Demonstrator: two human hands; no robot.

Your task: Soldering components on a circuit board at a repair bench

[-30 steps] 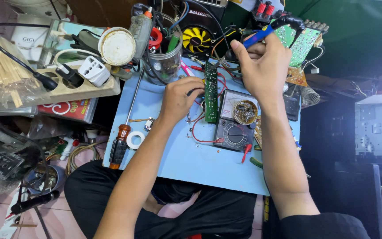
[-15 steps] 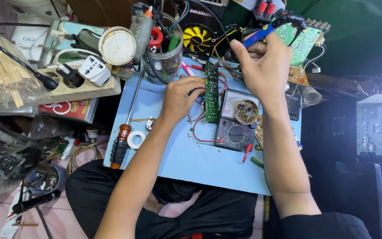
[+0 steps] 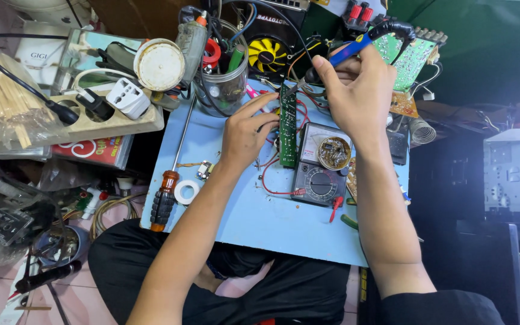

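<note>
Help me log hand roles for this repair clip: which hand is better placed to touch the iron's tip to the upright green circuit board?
Right. The right hand already grips the blue-handled soldering iron, tip near the green circuit board's top. The left hand is busy steadying the board on edge.

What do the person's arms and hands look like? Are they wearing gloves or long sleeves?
No gloves: both the left hand and the right hand are bare, and so are the forearms. I see no watch, rings or bracelets. A black short sleeve shows at the right upper arm. The fingers are uncovered too.
</note>
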